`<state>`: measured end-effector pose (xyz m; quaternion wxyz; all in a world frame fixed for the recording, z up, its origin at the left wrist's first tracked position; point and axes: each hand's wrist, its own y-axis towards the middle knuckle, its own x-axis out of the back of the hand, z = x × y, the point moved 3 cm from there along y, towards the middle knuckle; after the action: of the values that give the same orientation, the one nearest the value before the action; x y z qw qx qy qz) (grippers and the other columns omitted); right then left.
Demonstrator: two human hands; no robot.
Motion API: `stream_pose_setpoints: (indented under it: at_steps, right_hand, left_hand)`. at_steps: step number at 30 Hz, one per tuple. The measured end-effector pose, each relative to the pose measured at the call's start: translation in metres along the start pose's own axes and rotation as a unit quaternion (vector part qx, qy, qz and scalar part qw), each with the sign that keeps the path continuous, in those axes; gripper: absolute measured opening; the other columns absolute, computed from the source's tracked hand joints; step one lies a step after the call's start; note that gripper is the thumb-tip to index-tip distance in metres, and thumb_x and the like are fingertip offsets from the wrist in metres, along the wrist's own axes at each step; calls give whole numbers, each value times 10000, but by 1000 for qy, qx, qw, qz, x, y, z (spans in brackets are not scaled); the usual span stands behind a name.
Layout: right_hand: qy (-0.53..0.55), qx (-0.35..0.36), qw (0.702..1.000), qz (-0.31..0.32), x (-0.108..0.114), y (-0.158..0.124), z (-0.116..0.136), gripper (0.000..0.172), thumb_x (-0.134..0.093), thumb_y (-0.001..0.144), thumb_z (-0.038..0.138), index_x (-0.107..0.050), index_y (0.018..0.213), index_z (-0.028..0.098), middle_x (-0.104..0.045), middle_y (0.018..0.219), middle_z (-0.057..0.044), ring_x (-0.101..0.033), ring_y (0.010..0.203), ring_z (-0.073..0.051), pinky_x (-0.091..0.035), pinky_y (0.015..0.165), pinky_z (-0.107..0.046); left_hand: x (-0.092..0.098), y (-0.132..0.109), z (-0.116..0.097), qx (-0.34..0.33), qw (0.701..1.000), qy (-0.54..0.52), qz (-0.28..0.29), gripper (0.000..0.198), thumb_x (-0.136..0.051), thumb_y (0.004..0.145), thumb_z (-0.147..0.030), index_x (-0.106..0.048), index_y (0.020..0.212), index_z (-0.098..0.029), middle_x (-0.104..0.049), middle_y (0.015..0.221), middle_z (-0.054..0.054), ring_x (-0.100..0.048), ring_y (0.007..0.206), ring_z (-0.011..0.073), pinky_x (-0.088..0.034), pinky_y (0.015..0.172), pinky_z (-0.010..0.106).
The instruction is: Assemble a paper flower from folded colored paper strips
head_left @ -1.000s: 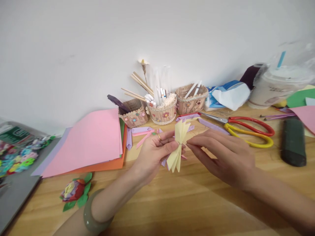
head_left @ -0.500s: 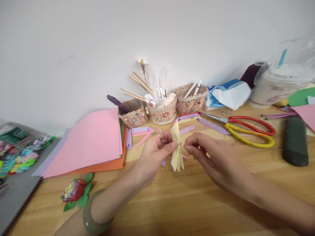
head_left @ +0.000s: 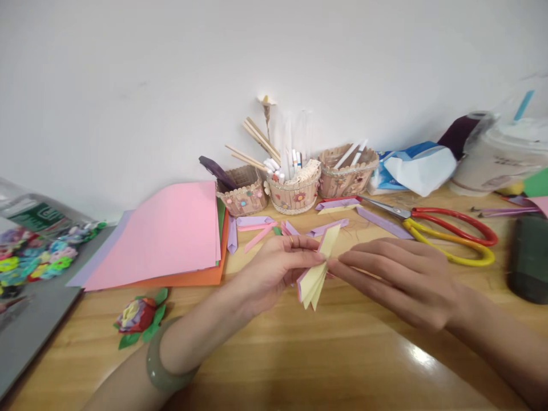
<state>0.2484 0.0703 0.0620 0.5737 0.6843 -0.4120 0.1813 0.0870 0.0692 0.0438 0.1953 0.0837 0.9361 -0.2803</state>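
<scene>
In the middle of the view, a bundle of folded yellow paper (head_left: 315, 285) with pinkish-purple edges stands tilted, pinched at its waist and fanned out at its lower end. My left hand (head_left: 285, 262) is closed on it, thumb in front at the waist. From the other side my right hand (head_left: 394, 274) has its thumb and forefinger pressed together right at the waist; the thin strand there is mostly hidden by the fingertips. Folded purple strips (head_left: 327, 228) and a pink strip (head_left: 260, 237) lie on the table just behind.
Scissors (head_left: 454, 231) with red and yellow handles lie at the right, near a dark green object (head_left: 531, 260). Three decorated baskets (head_left: 295, 197) stand along the wall. Coloured paper sheets (head_left: 162, 234) and a paper flower (head_left: 137, 315) are at the left, a lidded cup (head_left: 492, 162) far right.
My right hand has come in to the bundle's waist and turned, back of the hand upward. The bundle has tilted, its top leaning right. The whole view has shifted slightly.
</scene>
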Motion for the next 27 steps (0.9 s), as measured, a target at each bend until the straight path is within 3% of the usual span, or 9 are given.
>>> stream_pose_setpoints:
  at_steps: [11, 18, 23, 27]
  right_hand:
    - [-70, -1, 997, -17, -1, 1, 3, 237, -391, 872, 67, -606, 927, 150, -658, 753, -78, -587, 734, -186, -476, 620, -322]
    - [-163, -48, 985, -13, -7, 7, 5, 128, -448, 849, 114, -563, 833, 168, -638, 701, -67, -553, 670, -188, -445, 558, -308]
    - [-113, -126, 985, -12, -13, 2, 3, 79, -466, 839, 122, -522, 870, 168, -611, 726, -56, -535, 652, -174, -408, 538, -297]
    - [-18, -202, 979, -20, -16, 5, 2, 88, -437, 843, 112, -490, 838, 182, -578, 730, -57, -526, 642, -170, -411, 537, -291]
  left_hand:
    - [-3, -3, 5, 0, 1000, -10, -10, 160, -718, 573, -124, -631, 706, -107, -560, 597, -21, -473, 504, 49, -320, 496, 190]
    - [-7, -5, 11, -42, 995, -87, -22, 258, -690, 617, -97, -589, 854, -96, -600, 735, 15, -554, 648, 84, -399, 637, 215]
    - [-9, -5, 9, -70, 995, -63, 20, 388, -696, 570, -50, -576, 934, -103, -619, 777, 21, -572, 687, 101, -421, 643, 224]
    - [-7, -3, 5, -128, 992, -15, 6, 453, -705, 554, -48, -532, 963, -139, -622, 739, -5, -587, 703, 122, -439, 674, 253]
